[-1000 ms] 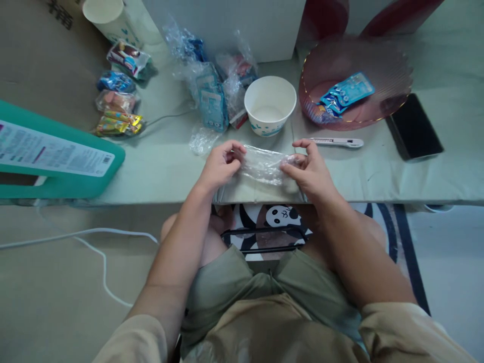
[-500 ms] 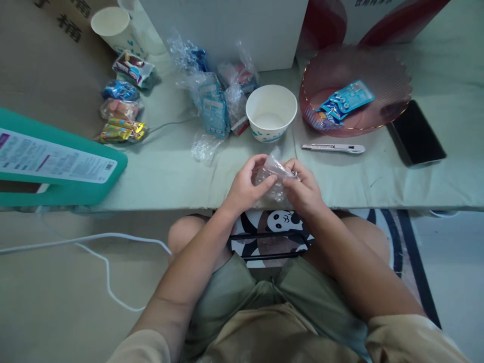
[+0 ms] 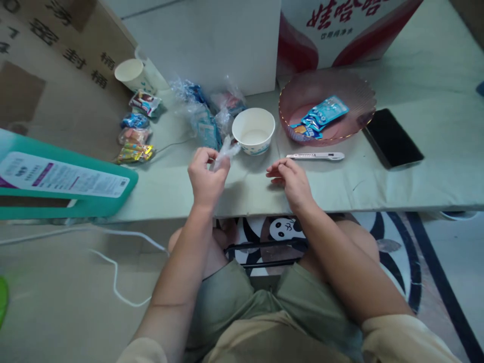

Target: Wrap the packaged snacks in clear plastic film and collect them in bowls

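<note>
My left hand (image 3: 208,176) is closed on a crumpled clear plastic bag (image 3: 227,153), raised over the table just left of the white paper bowl (image 3: 253,132). Behind that hand lies a pile of plastic-wrapped blue packets (image 3: 207,131). My right hand (image 3: 293,182) hovers apart from it, fingers loosely stretched, with nothing visible in them. Close beyond the right fingers is a white utility knife (image 3: 316,156). A pink scalloped bowl (image 3: 328,83) holds several blue snack packets (image 3: 325,113).
A black phone (image 3: 395,140) lies right of the pink bowl. Small wrapped snacks (image 3: 135,135) line the left, near a paper cup (image 3: 131,75) and a green jug (image 3: 113,201). Cardboard boxes (image 3: 204,45) stand behind. The table's front edge (image 3: 257,214) runs above my knees.
My hands have parted. The left has moved left and away from me with the plastic bag; the right has let go of it. The view has shifted, showing more of the boxes.
</note>
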A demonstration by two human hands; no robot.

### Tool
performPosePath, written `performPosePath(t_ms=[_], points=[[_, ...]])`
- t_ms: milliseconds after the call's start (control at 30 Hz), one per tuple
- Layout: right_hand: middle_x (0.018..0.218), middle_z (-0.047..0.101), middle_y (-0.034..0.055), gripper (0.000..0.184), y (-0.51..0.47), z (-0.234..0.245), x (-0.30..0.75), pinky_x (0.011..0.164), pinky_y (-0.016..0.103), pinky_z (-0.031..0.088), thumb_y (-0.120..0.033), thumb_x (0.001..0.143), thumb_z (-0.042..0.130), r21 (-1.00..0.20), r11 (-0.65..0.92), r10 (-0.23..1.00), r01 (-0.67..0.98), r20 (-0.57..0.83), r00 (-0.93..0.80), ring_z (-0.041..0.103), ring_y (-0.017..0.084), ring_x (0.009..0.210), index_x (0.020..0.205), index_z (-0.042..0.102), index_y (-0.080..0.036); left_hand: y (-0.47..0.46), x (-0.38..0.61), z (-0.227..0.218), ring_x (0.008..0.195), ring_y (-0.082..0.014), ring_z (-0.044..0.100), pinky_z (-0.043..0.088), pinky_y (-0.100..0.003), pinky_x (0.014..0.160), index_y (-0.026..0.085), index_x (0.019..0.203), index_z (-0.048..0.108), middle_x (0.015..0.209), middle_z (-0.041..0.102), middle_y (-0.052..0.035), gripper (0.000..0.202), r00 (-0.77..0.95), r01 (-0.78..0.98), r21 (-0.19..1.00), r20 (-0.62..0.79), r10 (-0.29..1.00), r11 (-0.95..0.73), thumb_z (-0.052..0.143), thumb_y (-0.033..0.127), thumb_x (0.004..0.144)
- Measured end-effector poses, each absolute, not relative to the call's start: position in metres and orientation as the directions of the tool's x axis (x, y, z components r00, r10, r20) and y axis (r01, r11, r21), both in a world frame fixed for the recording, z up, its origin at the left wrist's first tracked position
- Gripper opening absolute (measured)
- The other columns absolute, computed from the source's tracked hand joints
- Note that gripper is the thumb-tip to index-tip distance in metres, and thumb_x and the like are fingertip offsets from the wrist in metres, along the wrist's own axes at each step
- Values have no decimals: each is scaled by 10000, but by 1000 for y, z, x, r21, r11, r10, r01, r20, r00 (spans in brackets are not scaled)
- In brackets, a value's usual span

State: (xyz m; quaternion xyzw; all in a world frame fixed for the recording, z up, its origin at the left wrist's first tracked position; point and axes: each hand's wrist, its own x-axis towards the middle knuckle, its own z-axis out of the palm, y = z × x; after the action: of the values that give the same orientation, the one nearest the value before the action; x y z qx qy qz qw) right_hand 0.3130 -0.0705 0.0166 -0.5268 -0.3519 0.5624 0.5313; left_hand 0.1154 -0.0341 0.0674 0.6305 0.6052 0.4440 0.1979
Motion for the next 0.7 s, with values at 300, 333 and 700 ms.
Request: performPosePath(t_ms=[300, 333, 700], points=[[734, 641, -19, 204, -63, 26, 320, 651, 294, 442, -444, 825, 565, -964, -143, 980, -225, -170, 107, 626, 138, 696, 829, 564, -240, 79, 206, 84, 997, -334, 627, 470, -471, 973, 244, 553, 346, 596, 254, 27, 452, 182, 854, 477, 106, 978, -210, 704, -32, 556], [720, 632, -23, 203, -62, 26, 321, 658, 297, 443, -442, 832, 565, -965, -129, 981, -230, -158, 111, 620, 135, 688, 824, 567, -238, 88, 213, 79, 1019, -333, 632, 458, -488, 1013, 242, 538, 330, 583, 230, 39, 470, 179, 874, 451, 48, 983, -181, 703, -44, 545], [666, 616, -26, 179, -57, 29, 330, 661, 294, 457, -374, 873, 548, -961, -76, 984, -266, -115, 135, 585, 122, 634, 791, 597, -222, 98, 193, 119, 691, -189, 670, 516, -320, 728, 160, 663, 633, 581, 545, 14, 161, 359, 726, 675, -206, 910, -134, 788, 178, 702]])
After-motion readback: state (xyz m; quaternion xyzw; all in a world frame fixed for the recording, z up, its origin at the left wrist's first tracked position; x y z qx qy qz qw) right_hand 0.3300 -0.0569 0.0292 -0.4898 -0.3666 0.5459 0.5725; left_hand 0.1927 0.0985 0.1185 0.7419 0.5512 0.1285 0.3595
